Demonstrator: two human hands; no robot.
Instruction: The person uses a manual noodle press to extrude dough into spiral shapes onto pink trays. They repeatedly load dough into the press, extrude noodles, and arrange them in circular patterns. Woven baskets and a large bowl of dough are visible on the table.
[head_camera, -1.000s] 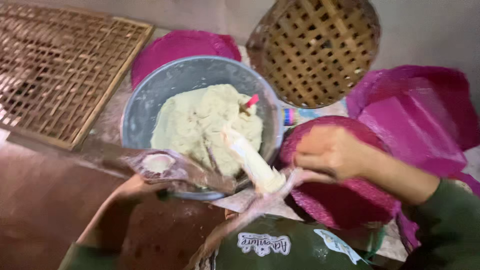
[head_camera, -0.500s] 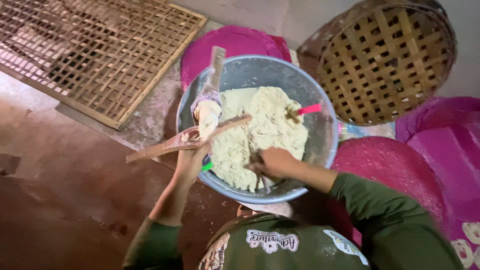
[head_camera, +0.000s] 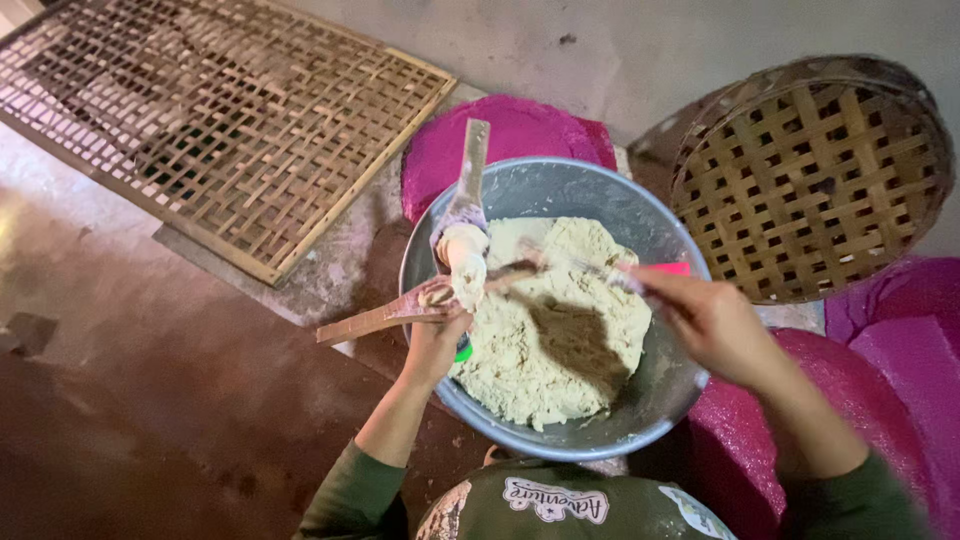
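My left hand (head_camera: 437, 335) clenches a wooden paddle (head_camera: 468, 205) pointing away, upright over the bowl (head_camera: 560, 190); right hand (head_camera: 705, 320) grips a blurred stick (head_camera: 560, 262) lying crosswise.

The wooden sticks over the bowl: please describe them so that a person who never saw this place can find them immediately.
Start at the big grey metal bowl of pale dough in the middle of the view. Over its left rim, the left hand holds two flat wooden sticks that cross each other. Unlike the woven bamboo tray and basket nearby, they are plain strips with a lump of dough where they meet.
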